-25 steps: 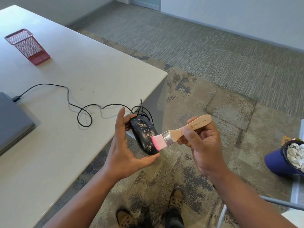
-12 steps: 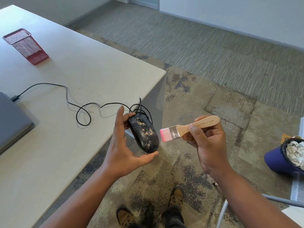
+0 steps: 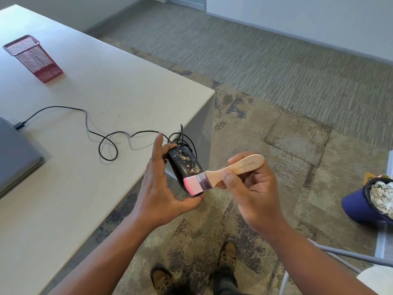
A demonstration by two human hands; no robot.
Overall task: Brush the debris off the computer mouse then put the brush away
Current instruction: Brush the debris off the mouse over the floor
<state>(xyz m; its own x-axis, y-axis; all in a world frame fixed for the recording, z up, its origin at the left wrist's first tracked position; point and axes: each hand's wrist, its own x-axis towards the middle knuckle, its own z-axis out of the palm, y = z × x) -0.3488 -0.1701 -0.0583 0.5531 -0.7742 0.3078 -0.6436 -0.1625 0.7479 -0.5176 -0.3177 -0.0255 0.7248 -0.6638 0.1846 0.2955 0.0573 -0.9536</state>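
A black computer mouse (image 3: 184, 165) speckled with tan debris is held off the table's right edge by my left hand (image 3: 158, 188), between the fingers at its far end and the thumb under its near end. My right hand (image 3: 248, 188) grips the wooden handle of a small brush (image 3: 225, 174). The brush's pink bristles lie against the near end of the mouse. The mouse's black cable (image 3: 106, 143) loops back over the table (image 3: 74, 188).
A red mesh pen holder (image 3: 34, 58) stands at the table's far left. A grey laptop (image 3: 14, 158) lies at the left edge with the cable plugged in. A blue bin (image 3: 368, 203) of crumpled paper sits on the carpet at right. My shoes (image 3: 228, 255) are below.
My right hand pulled the brush away to the right of the mouse, then brought it back; the bristles now lie on the mouse's near end. My left hand has kept hold of the mouse.
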